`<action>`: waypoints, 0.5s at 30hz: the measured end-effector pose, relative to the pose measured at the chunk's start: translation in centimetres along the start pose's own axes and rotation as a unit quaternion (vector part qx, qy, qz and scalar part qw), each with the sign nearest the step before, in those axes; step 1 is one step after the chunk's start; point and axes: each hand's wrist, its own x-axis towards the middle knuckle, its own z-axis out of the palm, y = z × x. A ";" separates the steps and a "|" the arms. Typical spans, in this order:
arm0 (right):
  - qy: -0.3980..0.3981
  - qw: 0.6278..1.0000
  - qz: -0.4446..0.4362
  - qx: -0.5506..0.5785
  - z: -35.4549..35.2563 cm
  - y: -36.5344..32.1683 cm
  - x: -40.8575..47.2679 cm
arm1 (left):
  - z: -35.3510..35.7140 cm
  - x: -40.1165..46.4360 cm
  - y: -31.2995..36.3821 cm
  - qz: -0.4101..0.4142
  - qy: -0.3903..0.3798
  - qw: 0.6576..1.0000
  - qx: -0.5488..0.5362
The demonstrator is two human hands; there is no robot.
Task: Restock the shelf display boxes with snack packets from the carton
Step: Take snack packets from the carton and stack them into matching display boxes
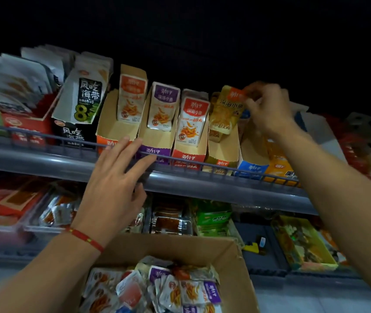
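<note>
1. At upper right, my right hand pinches the top of a yellow snack packet standing in its display box.
2. At centre, my left hand is spread, empty, before the shelf rail.
3. At bottom centre, the carton holds loose packets.

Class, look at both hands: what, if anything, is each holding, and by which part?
The right hand pinches the yellow packet by its top edge. The left hand holds nothing.
</note>
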 end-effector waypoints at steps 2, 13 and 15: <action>-0.029 1.000 0.000 0.008 1.1 0.0 -0.5 | 0.0 0.1 0.0 -0.006 -0.006 1.000 -0.003; -0.075 0.995 -0.044 -0.040 4.6 2.3 0.5 | 0.3 0.5 -0.1 -0.021 -0.012 1.000 -0.014; -0.080 0.994 -0.050 -0.056 4.8 2.6 1.2 | 0.3 0.5 -0.1 -0.022 -0.009 1.000 -0.018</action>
